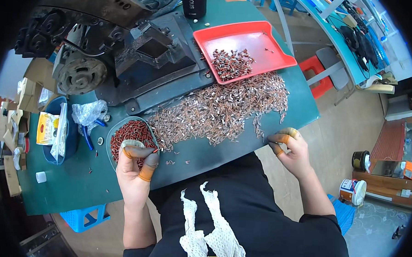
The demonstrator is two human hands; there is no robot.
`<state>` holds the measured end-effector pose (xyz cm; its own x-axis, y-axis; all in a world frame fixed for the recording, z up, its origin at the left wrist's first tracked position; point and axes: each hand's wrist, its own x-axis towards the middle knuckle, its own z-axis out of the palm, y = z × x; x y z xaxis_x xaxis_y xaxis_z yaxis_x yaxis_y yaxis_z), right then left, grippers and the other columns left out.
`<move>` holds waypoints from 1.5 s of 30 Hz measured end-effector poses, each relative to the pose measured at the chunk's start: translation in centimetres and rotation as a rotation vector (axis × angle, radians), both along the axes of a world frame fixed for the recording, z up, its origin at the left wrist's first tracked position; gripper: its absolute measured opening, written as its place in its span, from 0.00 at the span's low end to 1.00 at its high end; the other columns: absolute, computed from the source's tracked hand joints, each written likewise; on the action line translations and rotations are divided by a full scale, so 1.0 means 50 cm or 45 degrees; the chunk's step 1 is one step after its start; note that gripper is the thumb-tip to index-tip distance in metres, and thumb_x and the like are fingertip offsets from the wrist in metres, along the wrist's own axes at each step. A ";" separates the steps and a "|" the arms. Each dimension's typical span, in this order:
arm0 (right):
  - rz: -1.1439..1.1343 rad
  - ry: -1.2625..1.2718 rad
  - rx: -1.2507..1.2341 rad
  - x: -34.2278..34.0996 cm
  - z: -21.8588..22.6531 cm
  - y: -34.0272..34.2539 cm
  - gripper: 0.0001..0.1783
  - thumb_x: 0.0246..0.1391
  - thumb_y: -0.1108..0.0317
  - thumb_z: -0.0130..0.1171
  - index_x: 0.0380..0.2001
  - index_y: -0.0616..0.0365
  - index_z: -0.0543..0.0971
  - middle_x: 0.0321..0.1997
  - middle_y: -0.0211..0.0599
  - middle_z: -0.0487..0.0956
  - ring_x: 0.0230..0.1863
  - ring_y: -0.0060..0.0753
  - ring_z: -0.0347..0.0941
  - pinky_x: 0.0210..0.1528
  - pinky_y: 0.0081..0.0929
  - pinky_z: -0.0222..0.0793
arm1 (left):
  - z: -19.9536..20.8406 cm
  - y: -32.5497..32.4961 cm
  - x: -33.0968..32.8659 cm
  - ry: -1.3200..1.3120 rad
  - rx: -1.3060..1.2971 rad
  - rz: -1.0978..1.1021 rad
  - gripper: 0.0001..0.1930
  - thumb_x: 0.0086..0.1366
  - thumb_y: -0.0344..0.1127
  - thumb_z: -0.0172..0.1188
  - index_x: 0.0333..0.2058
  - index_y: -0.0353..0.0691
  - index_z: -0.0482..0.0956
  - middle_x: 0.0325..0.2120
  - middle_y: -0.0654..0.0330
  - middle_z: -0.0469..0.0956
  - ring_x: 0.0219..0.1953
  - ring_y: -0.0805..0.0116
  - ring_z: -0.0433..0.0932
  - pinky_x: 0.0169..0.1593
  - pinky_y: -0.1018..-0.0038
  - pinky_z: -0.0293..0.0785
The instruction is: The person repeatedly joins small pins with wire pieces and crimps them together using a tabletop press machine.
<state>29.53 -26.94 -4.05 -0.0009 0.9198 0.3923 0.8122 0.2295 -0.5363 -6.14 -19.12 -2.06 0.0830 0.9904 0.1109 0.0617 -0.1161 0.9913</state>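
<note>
My left hand, with dirty orange finger covers, is closed over the near side of a clear bowl. Its thumb and forefinger pinch a small red piece. Small dark-red pieces fill the bowl. At the table's front edge, my right hand has its covered thumb and fingertips pressed together; anything between them is too small to make out. A wide heap of small metal pieces with coppery, wire-like parts spreads between the hands. Beyond it, a red tray holds a pile of similar red-and-silver pieces.
A heavy dark machine stands behind the bowl on the green table. Blue-handled pliers, a plastic bag and a blue bin sit at left. A black bottle stands at the back.
</note>
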 end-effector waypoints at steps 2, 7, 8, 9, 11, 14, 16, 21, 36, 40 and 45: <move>0.004 -0.050 -0.024 0.003 0.004 0.020 0.11 0.40 0.76 0.70 0.30 0.54 0.82 0.32 0.32 0.79 0.34 0.34 0.76 0.35 0.27 0.72 | -0.005 0.005 0.009 0.020 0.007 -0.023 0.10 0.54 0.20 0.67 0.33 0.36 0.76 0.35 0.63 0.69 0.39 0.71 0.69 0.48 0.76 0.64; -0.024 -0.172 -0.219 -0.002 0.005 0.035 0.11 0.38 0.75 0.72 0.26 0.56 0.79 0.32 0.33 0.79 0.33 0.34 0.76 0.35 0.28 0.72 | -0.009 -0.001 0.015 0.052 0.028 -0.036 0.10 0.54 0.20 0.67 0.33 0.36 0.76 0.35 0.63 0.70 0.40 0.71 0.69 0.48 0.76 0.64; -0.034 -0.148 -0.263 -0.004 0.008 0.031 0.11 0.38 0.75 0.72 0.25 0.56 0.78 0.32 0.32 0.79 0.34 0.34 0.76 0.37 0.28 0.72 | -0.011 -0.004 0.014 0.053 0.028 -0.033 0.10 0.54 0.20 0.67 0.33 0.36 0.76 0.35 0.63 0.70 0.40 0.71 0.69 0.48 0.76 0.64; -0.045 -0.124 -0.309 -0.005 0.012 0.028 0.11 0.38 0.74 0.73 0.24 0.57 0.77 0.31 0.32 0.79 0.35 0.34 0.76 0.38 0.28 0.73 | -0.013 -0.004 0.012 0.049 0.025 -0.026 0.10 0.54 0.20 0.67 0.32 0.36 0.76 0.35 0.63 0.70 0.39 0.71 0.69 0.48 0.76 0.64; -0.049 -0.017 -0.304 -0.004 0.017 0.021 0.11 0.38 0.74 0.73 0.25 0.56 0.78 0.31 0.32 0.79 0.36 0.34 0.76 0.38 0.28 0.73 | -0.014 -0.008 0.012 0.049 0.018 -0.018 0.10 0.54 0.20 0.67 0.32 0.36 0.76 0.35 0.63 0.70 0.39 0.71 0.69 0.48 0.76 0.64; -0.036 0.110 -0.271 -0.003 0.017 0.022 0.11 0.38 0.75 0.72 0.27 0.55 0.80 0.32 0.32 0.79 0.37 0.35 0.76 0.39 0.29 0.73 | -0.013 -0.008 0.014 0.068 0.003 0.000 0.10 0.54 0.20 0.67 0.32 0.37 0.76 0.35 0.62 0.70 0.39 0.71 0.69 0.48 0.76 0.64; -0.009 0.135 -0.242 -0.002 0.013 0.029 0.11 0.39 0.76 0.72 0.29 0.55 0.81 0.33 0.32 0.79 0.38 0.35 0.76 0.40 0.29 0.73 | -0.015 -0.006 0.013 0.059 0.010 -0.023 0.10 0.55 0.20 0.66 0.32 0.37 0.75 0.35 0.62 0.70 0.39 0.71 0.70 0.47 0.76 0.65; 0.188 -0.064 -0.269 0.008 0.012 0.047 0.11 0.39 0.78 0.70 0.29 0.56 0.81 0.31 0.33 0.77 0.34 0.35 0.76 0.36 0.30 0.73 | 0.001 0.000 0.037 -0.039 -0.041 -0.025 0.09 0.56 0.19 0.65 0.34 0.36 0.76 0.36 0.62 0.72 0.39 0.72 0.72 0.45 0.77 0.68; 0.387 1.027 -0.337 -0.168 0.127 0.269 0.06 0.58 0.73 0.58 0.37 0.60 0.73 0.34 0.30 0.74 0.27 0.14 0.69 0.26 0.13 0.64 | 0.020 0.092 0.041 0.149 0.232 -0.008 0.07 0.55 0.24 0.68 0.33 0.37 0.81 0.32 0.63 0.75 0.37 0.71 0.74 0.44 0.76 0.70; 0.304 1.011 -0.414 -0.239 0.180 0.397 0.08 0.58 0.70 0.60 0.39 0.60 0.74 0.28 0.25 0.74 0.19 0.12 0.66 0.21 0.11 0.61 | 0.065 0.173 0.063 0.304 0.482 0.172 0.08 0.53 0.26 0.69 0.32 0.39 0.80 0.31 0.61 0.75 0.38 0.65 0.73 0.45 0.72 0.68; 0.304 1.196 -0.261 -0.276 0.181 0.482 0.14 0.55 0.72 0.62 0.42 0.63 0.71 0.29 0.26 0.76 0.20 0.11 0.66 0.20 0.11 0.59 | 0.090 0.272 0.083 0.766 1.189 0.453 0.09 0.52 0.28 0.71 0.31 0.41 0.80 0.33 0.60 0.74 0.39 0.60 0.71 0.45 0.70 0.66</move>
<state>15.74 -2.87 4.99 0.0349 0.9863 0.1615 -0.0191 0.1622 -0.9866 -1.97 -5.53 2.44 0.1044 0.5222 0.8464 0.6687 -0.6668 0.3289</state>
